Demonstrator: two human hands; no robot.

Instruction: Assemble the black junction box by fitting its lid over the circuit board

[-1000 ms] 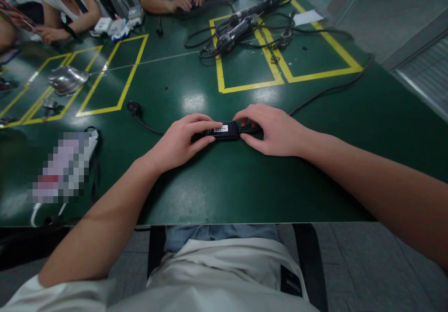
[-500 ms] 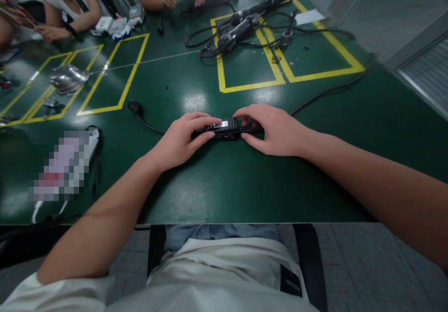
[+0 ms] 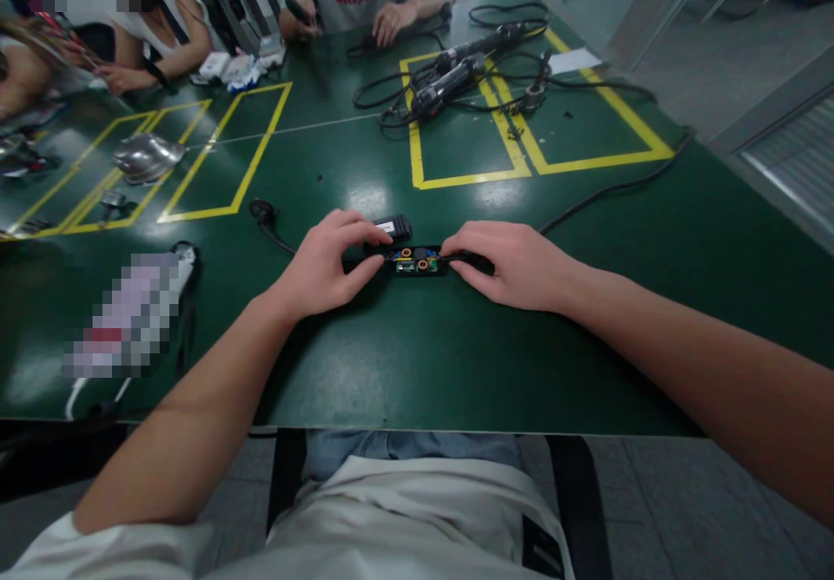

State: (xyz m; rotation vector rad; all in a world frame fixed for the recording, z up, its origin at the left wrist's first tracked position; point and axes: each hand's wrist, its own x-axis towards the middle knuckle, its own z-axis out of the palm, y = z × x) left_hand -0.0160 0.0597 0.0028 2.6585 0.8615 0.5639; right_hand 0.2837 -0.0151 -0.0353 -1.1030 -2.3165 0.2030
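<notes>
A small black case (image 3: 419, 263) lies uncovered on the green table, its circuit board and copper coils showing. Just behind it rests a black cover (image 3: 395, 227) with a white label. My left hand (image 3: 332, 263) is closed at the case's left end, thumb and fingers near the cable there. At the right end, my right hand (image 3: 505, 263) pinches the black cable where it enters the case. A black plug (image 3: 261, 210) on a cable lies left of my left hand.
Black power tools (image 3: 449, 85) with looped cables lie at the back by yellow tape. A metal part (image 3: 148, 158) and a blurred-out device (image 3: 130, 315) are on the left. Across the table, people sit with their hands on or above it.
The labelled cover has come off the case and now lies behind it, exposing the circuit board. The view has shifted slightly. One person opposite now holds up a dark tool.
</notes>
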